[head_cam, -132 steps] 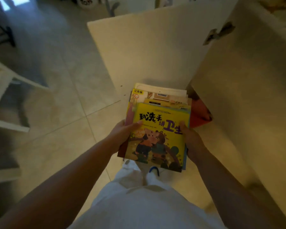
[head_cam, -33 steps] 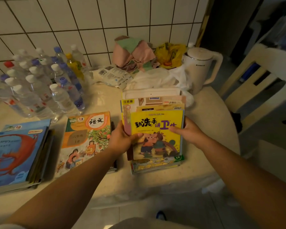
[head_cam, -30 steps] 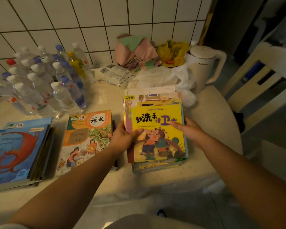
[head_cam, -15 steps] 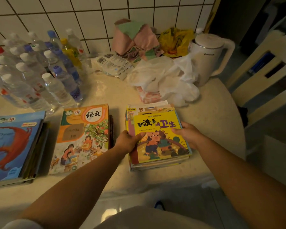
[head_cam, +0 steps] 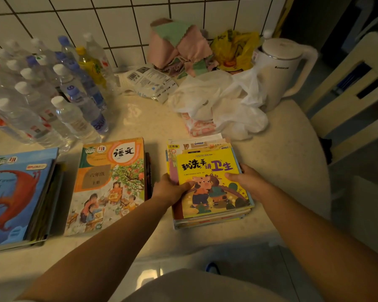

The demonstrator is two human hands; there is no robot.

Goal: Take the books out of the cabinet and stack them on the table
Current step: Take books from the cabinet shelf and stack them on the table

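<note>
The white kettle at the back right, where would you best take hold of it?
By its handle, coming from the right. The kettle stands upright with that open loop sticking out to the right, while a white plastic bag crowds its left side.

Bare cream counter (head_cam: pixel 282 171) lies right of the yellow-covered book stack (head_cam: pixel 207 182); a crumpled white plastic bag (head_cam: pixel 223 105) crowds its far side.

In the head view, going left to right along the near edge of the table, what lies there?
Blue dragon book stack → orange textbook stack → left hand → yellow picture-book stack → right hand.
</note>
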